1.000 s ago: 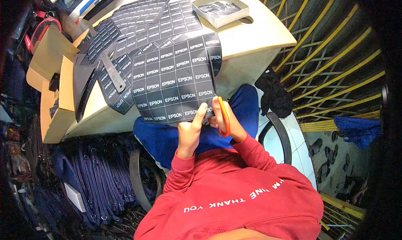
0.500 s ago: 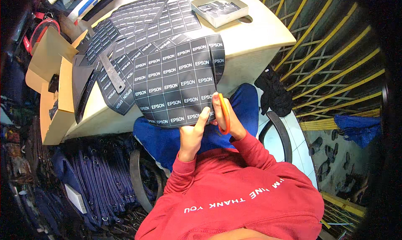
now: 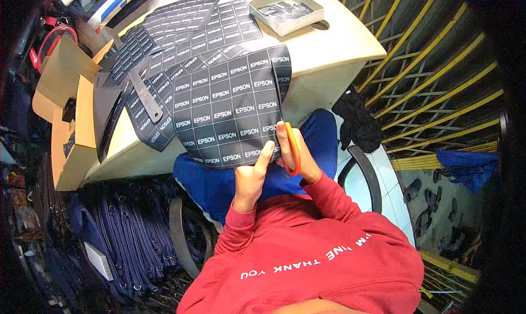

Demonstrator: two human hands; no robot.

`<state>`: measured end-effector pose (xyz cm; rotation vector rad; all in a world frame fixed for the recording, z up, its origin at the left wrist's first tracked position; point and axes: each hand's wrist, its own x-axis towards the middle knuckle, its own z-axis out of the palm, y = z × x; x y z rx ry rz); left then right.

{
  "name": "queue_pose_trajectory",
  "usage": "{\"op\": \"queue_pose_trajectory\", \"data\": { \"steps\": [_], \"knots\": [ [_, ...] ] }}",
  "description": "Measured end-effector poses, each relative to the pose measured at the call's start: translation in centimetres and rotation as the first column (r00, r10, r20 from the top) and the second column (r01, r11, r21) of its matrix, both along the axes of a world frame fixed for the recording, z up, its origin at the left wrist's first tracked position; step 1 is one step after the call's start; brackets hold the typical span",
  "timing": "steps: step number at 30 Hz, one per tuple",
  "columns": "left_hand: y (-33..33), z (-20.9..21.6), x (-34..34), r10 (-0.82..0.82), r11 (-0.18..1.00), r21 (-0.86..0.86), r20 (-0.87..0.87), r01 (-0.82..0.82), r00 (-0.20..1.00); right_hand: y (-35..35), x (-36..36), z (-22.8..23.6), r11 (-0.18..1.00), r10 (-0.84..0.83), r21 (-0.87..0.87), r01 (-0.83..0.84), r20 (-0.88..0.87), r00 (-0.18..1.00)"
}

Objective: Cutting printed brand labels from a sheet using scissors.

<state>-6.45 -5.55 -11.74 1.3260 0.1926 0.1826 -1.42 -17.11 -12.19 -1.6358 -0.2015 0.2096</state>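
Observation:
A black sheet printed with a grid of white lettered labels (image 3: 224, 114) hangs over the near table edge toward my lap. My left hand (image 3: 250, 183) grips its lower edge, thumb laid on top and fingers hidden beneath. In my right hand (image 3: 304, 159) is a pair of scissors with an orange handle (image 3: 293, 152), held at the sheet's right side. The blades are hidden by the sheet and my fingers. A slit runs up from there, with a narrow strip (image 3: 282, 73) standing partly apart on the right.
More printed sheets (image 3: 233, 26) are piled on the pale table (image 3: 342, 45), with a metal ruler (image 3: 145, 98) on them. A shallow white box (image 3: 287, 13) holds small pieces. An open cardboard box (image 3: 82, 114) stands left; dark straps (image 3: 129, 237) lie below. A yellow-barred gate (image 3: 433, 73) is at right.
The sheet's upper right part and the strip have shifted slightly left. Both hands keep nearly the same place and the same hold.

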Motion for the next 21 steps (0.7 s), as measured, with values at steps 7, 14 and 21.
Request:
{"op": "queue_pose_trajectory", "data": {
  "steps": [7,14,21],
  "knots": [
    [-0.2,0.5,-0.1,0.004,1.000,0.008,0.017,-0.004,1.000,0.3,-0.1,0.4,0.998,0.017,0.061,-0.017,-0.010,1.000],
    [-0.6,-0.3,-0.9,-0.040,0.994,0.104,-0.009,0.041,0.999,0.4,1.4,-1.5,0.994,-0.065,0.104,0.044,0.204,0.977],
    [-0.5,-0.2,-1.3,-0.041,0.990,0.131,-0.026,0.044,0.999,0.3,0.9,0.3,0.995,-0.099,0.030,0.095,0.202,0.974]
  ]
}}
